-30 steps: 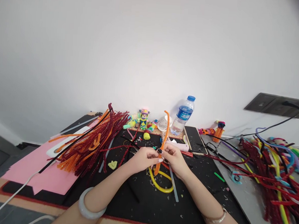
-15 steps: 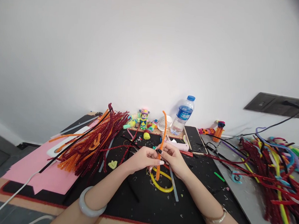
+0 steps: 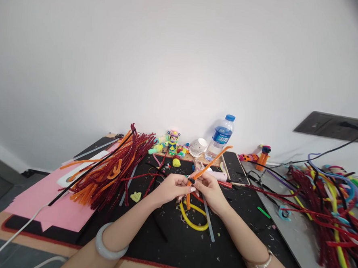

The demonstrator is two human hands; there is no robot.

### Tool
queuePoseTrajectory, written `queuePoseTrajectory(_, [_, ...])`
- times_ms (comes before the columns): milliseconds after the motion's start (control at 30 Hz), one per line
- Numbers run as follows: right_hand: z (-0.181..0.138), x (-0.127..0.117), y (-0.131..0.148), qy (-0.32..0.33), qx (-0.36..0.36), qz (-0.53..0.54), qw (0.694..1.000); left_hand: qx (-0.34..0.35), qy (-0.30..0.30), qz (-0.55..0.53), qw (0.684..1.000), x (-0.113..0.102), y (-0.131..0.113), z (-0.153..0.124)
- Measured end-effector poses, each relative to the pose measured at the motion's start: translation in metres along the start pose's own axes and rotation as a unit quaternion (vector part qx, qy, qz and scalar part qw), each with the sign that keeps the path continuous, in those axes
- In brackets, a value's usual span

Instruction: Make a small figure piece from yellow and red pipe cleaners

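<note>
Both hands meet over the middle of the black mat [image 3: 184, 247], pinching one orange pipe cleaner [image 3: 213, 162]. My left hand [image 3: 175, 187] is closed on its lower part, with a short end poking out below the fingers. My right hand [image 3: 206, 187] grips it just above, and the long upper end slants up to the right. Where the fingertips meet, the pipe cleaner is partly hidden. Beneath the hands lies a yellow ring [image 3: 195, 228], and a translucent glue stick [image 3: 209, 222] sits beside it on the mat.
Dark red and orange pipe cleaners [image 3: 112, 174] lie on pink paper [image 3: 56, 207] at left. A water bottle [image 3: 220, 138], a paper cup [image 3: 198, 147], a phone [image 3: 234, 167] and a small figurine [image 3: 173, 142] stand or lie behind. Mixed pipe cleaners [image 3: 328, 212] fill the right side.
The orange pipe cleaner's upper end has swung from nearly upright to a slant toward the right. Both hands stay in about the same place.
</note>
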State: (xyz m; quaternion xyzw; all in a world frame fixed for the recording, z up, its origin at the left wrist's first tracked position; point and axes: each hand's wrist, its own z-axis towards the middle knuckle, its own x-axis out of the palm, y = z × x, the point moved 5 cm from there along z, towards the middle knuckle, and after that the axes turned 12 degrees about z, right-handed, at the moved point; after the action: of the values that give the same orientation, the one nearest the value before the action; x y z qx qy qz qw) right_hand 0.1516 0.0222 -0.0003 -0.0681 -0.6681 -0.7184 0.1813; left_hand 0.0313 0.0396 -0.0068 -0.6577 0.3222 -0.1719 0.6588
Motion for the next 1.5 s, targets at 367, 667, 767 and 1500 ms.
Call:
queuePoseTrajectory(367, [0.0,-0.008,0.003,-0.061,-0.023,0.025,0.998,0.037,-0.031,-0.018,0.999,-0.004,0.005,0.005])
queuePoseTrajectory(667, [0.0,-0.01,0.004,-0.058,-0.037,-0.028,0.997,-0.001,-0.061,-0.055,0.997,-0.007,0.005,0.004])
queuePoseTrajectory(767, [0.0,-0.008,0.004,-0.04,-0.051,-0.04,0.997,0.015,-0.076,-0.074,0.994,-0.009,0.005,0.004])
queuePoseTrajectory(1500, [0.003,-0.01,-0.005,-0.066,-0.003,0.101,0.993,0.066,-0.224,-0.04,0.972,-0.026,0.002,0.002])
